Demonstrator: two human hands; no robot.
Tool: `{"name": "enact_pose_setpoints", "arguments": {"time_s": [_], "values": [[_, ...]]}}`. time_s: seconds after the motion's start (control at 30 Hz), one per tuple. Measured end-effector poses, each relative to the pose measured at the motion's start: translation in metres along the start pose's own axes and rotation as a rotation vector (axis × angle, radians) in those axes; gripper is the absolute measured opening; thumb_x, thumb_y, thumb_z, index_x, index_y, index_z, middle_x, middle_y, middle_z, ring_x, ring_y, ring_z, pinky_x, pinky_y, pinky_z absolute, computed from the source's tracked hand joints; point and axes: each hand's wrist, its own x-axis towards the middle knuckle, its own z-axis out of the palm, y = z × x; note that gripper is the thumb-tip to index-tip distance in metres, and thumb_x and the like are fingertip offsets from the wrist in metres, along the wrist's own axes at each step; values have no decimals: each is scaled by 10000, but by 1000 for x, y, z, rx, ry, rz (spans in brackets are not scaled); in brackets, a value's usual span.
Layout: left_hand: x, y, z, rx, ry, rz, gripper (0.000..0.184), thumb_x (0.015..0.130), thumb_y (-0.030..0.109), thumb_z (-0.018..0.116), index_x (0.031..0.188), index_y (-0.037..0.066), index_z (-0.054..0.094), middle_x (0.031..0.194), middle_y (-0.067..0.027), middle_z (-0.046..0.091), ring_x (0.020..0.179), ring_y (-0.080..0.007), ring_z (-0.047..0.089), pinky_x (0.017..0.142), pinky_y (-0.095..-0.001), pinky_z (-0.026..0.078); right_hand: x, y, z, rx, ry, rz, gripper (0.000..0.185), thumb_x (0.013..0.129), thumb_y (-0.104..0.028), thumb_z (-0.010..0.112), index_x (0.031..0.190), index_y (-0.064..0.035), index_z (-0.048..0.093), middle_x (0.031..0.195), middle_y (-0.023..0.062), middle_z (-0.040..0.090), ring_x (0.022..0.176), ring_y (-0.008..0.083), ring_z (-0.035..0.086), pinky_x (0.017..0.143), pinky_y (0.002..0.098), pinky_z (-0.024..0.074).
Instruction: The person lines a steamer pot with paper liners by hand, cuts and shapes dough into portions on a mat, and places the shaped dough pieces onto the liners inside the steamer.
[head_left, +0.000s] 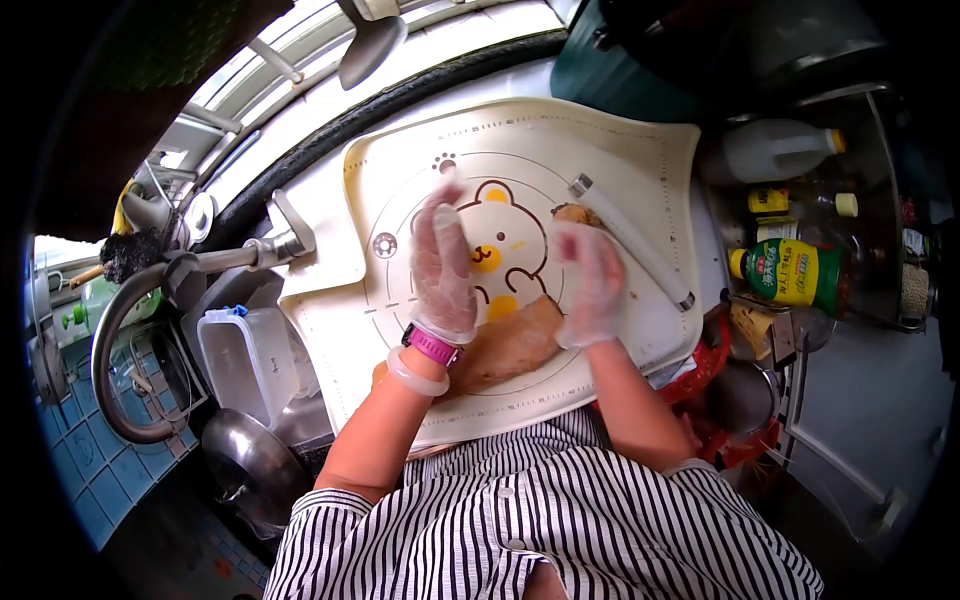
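Observation:
My left hand [444, 270], in a clear plastic glove, is raised over the silicone mat [400, 190] with its fingers stretched out. My right hand [594, 285], gloved the same way, faces it palm inward, fingers extended and a little blurred. Nothing shows between the two hands. Below and between them lies a flat brown slab [515, 345], perhaps dough, partly covered by my left wrist. Beyond my right hand is a small brown lump [575, 213], partly hidden. A white rolling pin with metal ends [640, 245] rests slantwise to the right of that hand.
At left are a curved faucet [100, 350], a clear plastic container [245, 360] and a metal bowl [250, 465]. Bottles, including a green-and-yellow one [790, 270] and a white jug [780, 150], stand at right. A ladle [370, 45] hangs by the window.

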Motion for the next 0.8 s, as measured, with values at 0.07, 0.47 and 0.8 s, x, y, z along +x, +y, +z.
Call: {"name": "enact_pose_setpoints", "arguments": {"time_s": [0.07, 0.47, 0.8], "values": [[-4, -5, 22, -201, -184, 49, 547, 1120, 385, 356, 1461, -30, 462, 1393, -168, 574, 1272, -249, 568, 1127, -375, 385, -7, 15, -46, -57, 63, 36, 253, 1050, -237, 568, 1110, -26, 692, 1052, 29, 668, 968, 126, 620, 921, 284, 492], [-19, -92, 117, -587, -252, -222, 660, 1109, 461, 365, 1549, -31, 336, 1509, -175, 474, 1416, -245, 438, 1212, -367, 285, 55, 37, -13, 366, 104, 150, 593, 1103, -510, 317, 1375, -64, 600, 1367, 115, 599, 1295, 214, 533, 1140, 358, 370], [4, -94, 111, -297, -254, 66, 480, 1097, 199, 383, 1522, -25, 362, 1485, -255, 488, 1358, -374, 510, 1125, -408, 427, 62, 31, -32, 363, 66, 87, 710, 1081, -602, 274, 1477, -40, 452, 1414, 122, 530, 1362, 227, 473, 1216, 381, 292]]}}
